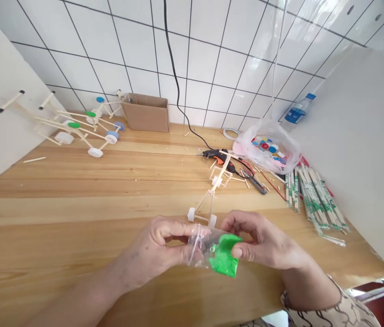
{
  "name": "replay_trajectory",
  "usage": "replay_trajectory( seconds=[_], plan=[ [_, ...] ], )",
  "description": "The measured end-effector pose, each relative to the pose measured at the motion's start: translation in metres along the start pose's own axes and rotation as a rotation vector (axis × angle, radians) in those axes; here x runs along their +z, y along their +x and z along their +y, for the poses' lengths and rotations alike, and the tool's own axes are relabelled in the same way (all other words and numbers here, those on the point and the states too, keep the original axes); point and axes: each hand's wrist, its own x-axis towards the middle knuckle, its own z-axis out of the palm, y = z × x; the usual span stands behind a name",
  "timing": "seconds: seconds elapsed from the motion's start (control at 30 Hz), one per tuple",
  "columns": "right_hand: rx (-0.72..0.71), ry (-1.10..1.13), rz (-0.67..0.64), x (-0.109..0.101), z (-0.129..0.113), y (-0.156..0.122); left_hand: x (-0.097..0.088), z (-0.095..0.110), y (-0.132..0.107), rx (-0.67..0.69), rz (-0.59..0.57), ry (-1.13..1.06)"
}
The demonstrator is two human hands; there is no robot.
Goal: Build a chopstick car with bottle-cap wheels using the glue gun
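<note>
At the far left of the wooden table [76,200], against the white side panel, stand several stick models [76,129] with bottle-cap wheels in white, blue and green. A loose stick [35,159] lies on the boards in front of them. Just right of the models, a small open cardboard box [146,112] sits against the tiled wall, and a black cable [174,77] runs down the tiles to a hot glue gun [217,156] lying on the table.

Near the front edge, the left hand [157,247] has its fingers curled in, with thumb and fingertips pinched shut on the left end of a clear plastic bag [198,245]. A bright green lump [225,255] sits at the bag's right end; whether it is fully inside the bag cannot be told. The right hand [263,243] pinches this lump between thumb and forefinger, the other fingers loosely bent above it. Both hands hold the bag just above the table.

Just behind the hands stands a stick frame [208,200] with white cap wheels. Further right lie a thin bag of coloured bottle caps [270,147], wrapped chopsticks [314,195] and, against the wall, a water bottle [299,110].
</note>
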Motion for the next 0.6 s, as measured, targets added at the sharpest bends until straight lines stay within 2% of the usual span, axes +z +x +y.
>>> replay_trajectory(
  seconds=[0.13,0.27,0.4,0.6],
  plan=[
    [0.041,0.105,0.007,0.003,0.003,0.000,-0.001,0.003,0.002,-0.033,-0.033,-0.058],
    [0.092,0.142,0.050,0.009,0.003,0.002,0.002,0.007,0.005,0.024,-0.051,-0.032],
    [0.065,-0.006,0.117,0.013,0.003,0.003,0.004,0.005,0.005,0.001,-0.035,0.022],
    [0.092,-0.223,0.137,0.016,0.002,0.005,0.006,0.003,0.004,-0.014,-0.033,0.057]
  ],
)
